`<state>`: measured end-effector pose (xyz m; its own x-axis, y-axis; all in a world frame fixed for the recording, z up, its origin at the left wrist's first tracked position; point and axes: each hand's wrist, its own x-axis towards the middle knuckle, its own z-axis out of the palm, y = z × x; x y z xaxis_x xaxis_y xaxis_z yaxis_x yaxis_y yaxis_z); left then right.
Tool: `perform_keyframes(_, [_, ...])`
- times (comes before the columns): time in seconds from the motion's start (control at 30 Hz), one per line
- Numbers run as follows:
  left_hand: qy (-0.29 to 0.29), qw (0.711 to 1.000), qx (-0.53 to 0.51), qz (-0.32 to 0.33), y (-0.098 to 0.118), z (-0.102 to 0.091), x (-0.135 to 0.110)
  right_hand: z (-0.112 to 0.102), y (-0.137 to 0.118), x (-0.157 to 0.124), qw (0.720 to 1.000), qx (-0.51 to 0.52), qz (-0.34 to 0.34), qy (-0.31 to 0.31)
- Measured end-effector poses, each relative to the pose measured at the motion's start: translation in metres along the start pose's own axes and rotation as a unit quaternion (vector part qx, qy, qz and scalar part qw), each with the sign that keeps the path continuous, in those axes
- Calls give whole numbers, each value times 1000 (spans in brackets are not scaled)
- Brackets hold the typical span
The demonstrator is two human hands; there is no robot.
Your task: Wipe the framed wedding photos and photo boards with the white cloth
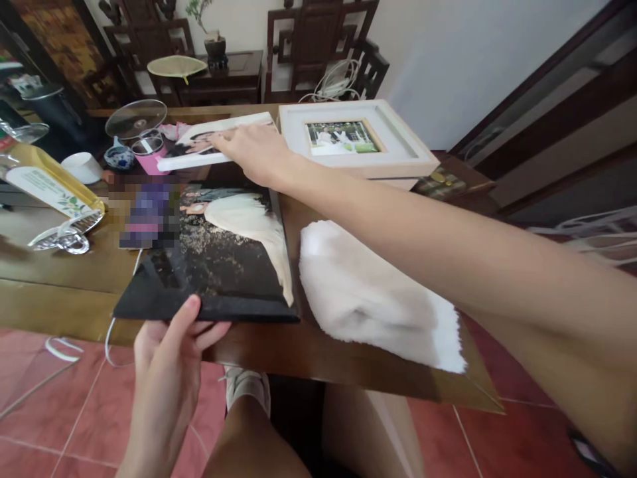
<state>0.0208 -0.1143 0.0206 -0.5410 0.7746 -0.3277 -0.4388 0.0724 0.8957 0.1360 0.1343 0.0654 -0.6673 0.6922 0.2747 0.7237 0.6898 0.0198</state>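
Note:
My left hand grips the near edge of a dark glossy photo panel, thumb on top and fingers beneath. The panel shows a figure in a long white dress and lies over the table's front part. My right hand reaches across to a white-edged photo panel farther back, its fingers bent over the picture's surface; the thumb is hard to make out. Beside it rests a framed photo in a wide pale frame. A folded white towel lies beneath my right forearm.
On the left of the wooden table stand an oil bottle, a pink cup, a blue-and-white pot and a glass lid. A white cable hangs off the front edge. Dark wooden chairs stand behind.

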Motion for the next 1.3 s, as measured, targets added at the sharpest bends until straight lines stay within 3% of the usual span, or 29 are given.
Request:
perform_keyframes(0.1, [17, 999, 25, -8, -7, -12, -16, 12, -3, 4, 998, -62, 6, -15])
perform_keyframes(0.27, [65, 996, 55, -10, -12, -22, -33, 32, 0, 7, 998, -57, 11, -24])
perform_keyframes(0.43, [77, 994, 71, -32, -13, -32, -43, 46, 3, 6, 998, -54, 8, -36])
perform_keyframes(0.77, [92, 992, 66, -53, -20, -38, -53, 68, 7, 18, 990, -20, 98, -103])
perform_keyframes(1.03, [79, 994, 62, -40, -29, -45, -49, 69, 19, 33, 985, -23, 88, -144])
perform_keyframes(1.3, [74, 994, 60, -47, -28, -47, -48, 53, 18, 38, 972, -20, 74, -224])
